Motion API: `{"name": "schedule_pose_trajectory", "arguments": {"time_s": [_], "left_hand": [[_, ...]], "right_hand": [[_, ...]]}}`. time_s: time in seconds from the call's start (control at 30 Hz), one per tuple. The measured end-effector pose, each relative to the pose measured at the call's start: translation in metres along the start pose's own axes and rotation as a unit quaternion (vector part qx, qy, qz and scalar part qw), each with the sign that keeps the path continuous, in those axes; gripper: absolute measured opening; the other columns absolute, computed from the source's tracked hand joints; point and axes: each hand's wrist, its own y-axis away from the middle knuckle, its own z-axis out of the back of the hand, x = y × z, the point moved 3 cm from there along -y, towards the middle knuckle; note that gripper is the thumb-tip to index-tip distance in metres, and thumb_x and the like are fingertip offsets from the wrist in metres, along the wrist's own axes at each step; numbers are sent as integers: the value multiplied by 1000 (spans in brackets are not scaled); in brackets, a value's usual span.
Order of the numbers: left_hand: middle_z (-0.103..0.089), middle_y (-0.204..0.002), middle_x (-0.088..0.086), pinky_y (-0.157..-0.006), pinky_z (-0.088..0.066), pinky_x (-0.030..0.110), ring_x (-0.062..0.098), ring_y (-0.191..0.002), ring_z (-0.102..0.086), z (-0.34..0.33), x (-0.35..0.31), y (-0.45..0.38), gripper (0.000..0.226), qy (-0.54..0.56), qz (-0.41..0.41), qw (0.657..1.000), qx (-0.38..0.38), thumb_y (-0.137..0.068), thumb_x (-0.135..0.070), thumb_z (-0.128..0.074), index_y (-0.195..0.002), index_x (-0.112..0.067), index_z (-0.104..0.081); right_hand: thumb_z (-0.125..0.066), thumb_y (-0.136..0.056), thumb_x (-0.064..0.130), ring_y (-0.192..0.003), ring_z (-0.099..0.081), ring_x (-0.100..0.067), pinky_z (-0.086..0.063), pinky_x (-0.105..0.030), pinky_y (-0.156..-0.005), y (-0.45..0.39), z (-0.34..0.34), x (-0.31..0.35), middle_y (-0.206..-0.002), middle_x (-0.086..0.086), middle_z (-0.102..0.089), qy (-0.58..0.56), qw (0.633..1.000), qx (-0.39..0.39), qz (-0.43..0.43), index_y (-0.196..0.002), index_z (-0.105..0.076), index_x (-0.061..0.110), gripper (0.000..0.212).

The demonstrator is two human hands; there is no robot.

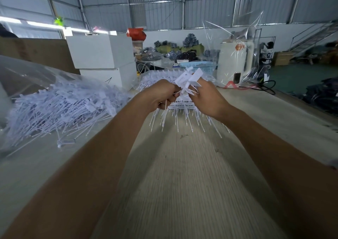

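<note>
- Gripping a cluster of white plastic tag ties (188,82) in both hands, the person is holding it in mid-air above the wooden table (182,174).
- The left hand (161,96) is curling fully closed round the thin stems.
- The right hand (207,99) is pinching the flag ends, its fingertips partly hidden by the tags.
- The ties' long axis is running from the flags on top down to the tails (173,118), which are dangling below and between the hands.
- The left hand is sitting nearer the stems, so a separating pull is probably going sideways across that axis.
- A loose heap of ties (64,107) is lying to the left in clear plastic.
</note>
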Motion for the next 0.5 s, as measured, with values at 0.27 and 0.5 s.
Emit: {"name": "schedule_pose_trajectory", "arguments": {"time_s": [0.27,0.5], "left_hand": [[-45,-46,5,-44,-22,16,16,-44,-29,1,-5,0,28,-92,-29,993,-69,-90,-1,-42,-65,-7,-54],[-55,-45,-1,-41,-30,19,0,-26,-42,7,-6,-2,51,-149,-103,977,-114,-99,-36,-60,-56,-10,-48]], "right_hand": [[-51,-100,15,-94,-61,-43,-45,-40,-72,1,-5,5,-107,-23,-65,83,996,-21,-40,-129,-48,6,31],[-43,-102,4,-73,-56,-27,-44,-35,-69,4,9,-14,-96,-15,-62,20,992,-70,-103,-127,-53,0,27]]}}
